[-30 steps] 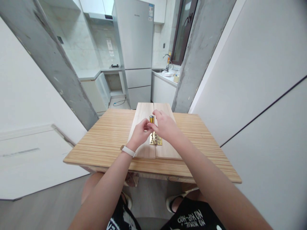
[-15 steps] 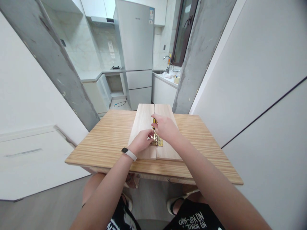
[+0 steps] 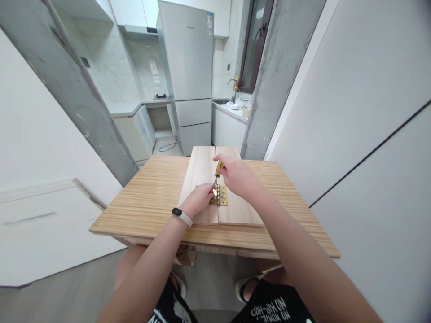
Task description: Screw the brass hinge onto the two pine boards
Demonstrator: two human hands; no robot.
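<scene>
My right hand [image 3: 235, 174] is closed around the yellow and black handle of a screwdriver [image 3: 219, 168]. Its shaft slants down and to the left, toward the fingertips of my left hand [image 3: 201, 196]. Those fingertips are pinched together over the left leaf of a brass hinge [image 3: 223, 196]; whatever they hold is too small and hidden to make out. The hinge lies open across the seam between two pale boards, the left board [image 3: 199, 163] and the right board [image 3: 239, 211]. Holes show in its right leaf, while my left fingers partly cover the other.
Under the boards is a wood-grain table [image 3: 141, 193] with its front edge close to my knees. A grey fridge [image 3: 188, 58], a sink counter [image 3: 230, 119] and a concrete pillar [image 3: 259, 103] stand beyond it. White panels flank both sides.
The screwdriver has gone from nearly upright to leaning, its handle shifted slightly up and right with my right hand. More of the hinge shows now. My left hand stays at the hinge.
</scene>
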